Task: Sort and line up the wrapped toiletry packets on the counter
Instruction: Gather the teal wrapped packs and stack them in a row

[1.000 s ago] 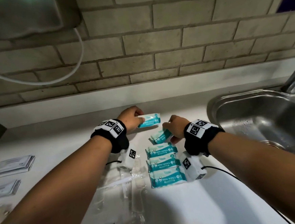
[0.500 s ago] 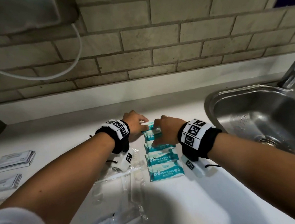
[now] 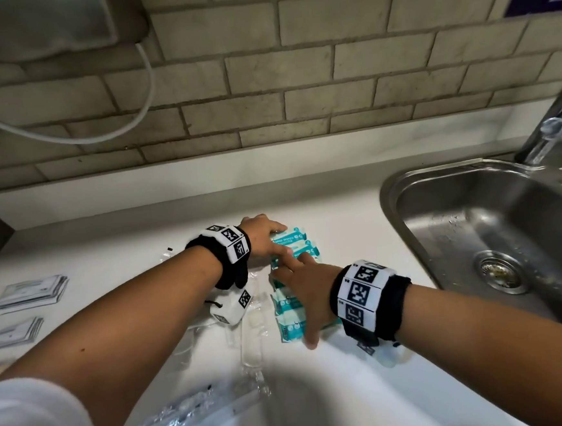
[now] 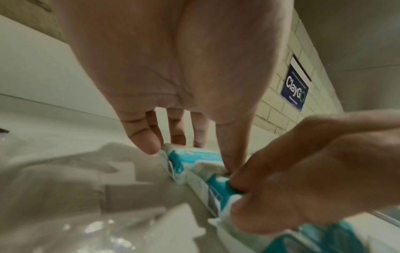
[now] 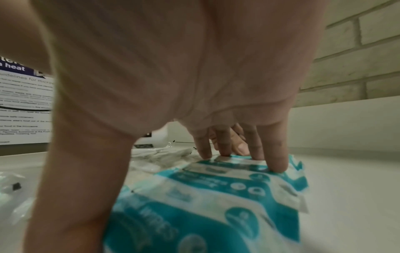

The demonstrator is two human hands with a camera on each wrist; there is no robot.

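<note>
A column of mini wipes packets [image 3: 291,272] runs front to back on the counter [image 3: 107,246], left of the sink [image 3: 496,229]. The left hand [image 3: 261,239] rests at the column's far end, the right hand [image 3: 307,289] lies over its middle. Clear wrapped packets [image 3: 248,333] lie just left of the column, and stacked paper sachets [image 3: 32,293] sit well apart at the counter's left edge.

The teal and white mini wipes packets [image 3: 293,280] sat flat on the white counter [image 3: 354,392] in a column running away from the camera, long sides touching or slightly overlapping. At least 5 were visible, with printed faces up. The farthest packet [image 3: 291,238] sat a bit crooked.
</note>
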